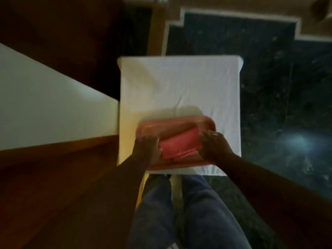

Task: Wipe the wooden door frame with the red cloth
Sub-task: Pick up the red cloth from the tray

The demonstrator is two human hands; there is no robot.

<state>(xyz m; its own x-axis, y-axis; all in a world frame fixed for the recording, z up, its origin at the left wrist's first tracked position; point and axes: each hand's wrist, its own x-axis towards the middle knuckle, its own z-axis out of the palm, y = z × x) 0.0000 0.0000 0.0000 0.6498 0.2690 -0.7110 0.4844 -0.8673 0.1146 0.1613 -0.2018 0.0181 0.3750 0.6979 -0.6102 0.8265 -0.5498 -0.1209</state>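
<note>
A folded red cloth (177, 145) lies in a pink tray (181, 122) on a small table covered with a white sheet (179, 83). My left hand (148, 149) rests on the cloth's left end and the tray's left side. At the cloth's right end my right hand (214, 145) has its fingers curled down onto the fabric. Whether either hand grips the cloth or only touches it is blurred. The wooden door frame (53, 177) runs along the left, dark brown, beside a white wall panel (45, 105).
Dark green marble floor (278, 87) with a pale border lies to the right and behind the table. My legs in blue jeans (188, 212) stand just below the table's near edge. A wooden strip (156, 33) rises at the back.
</note>
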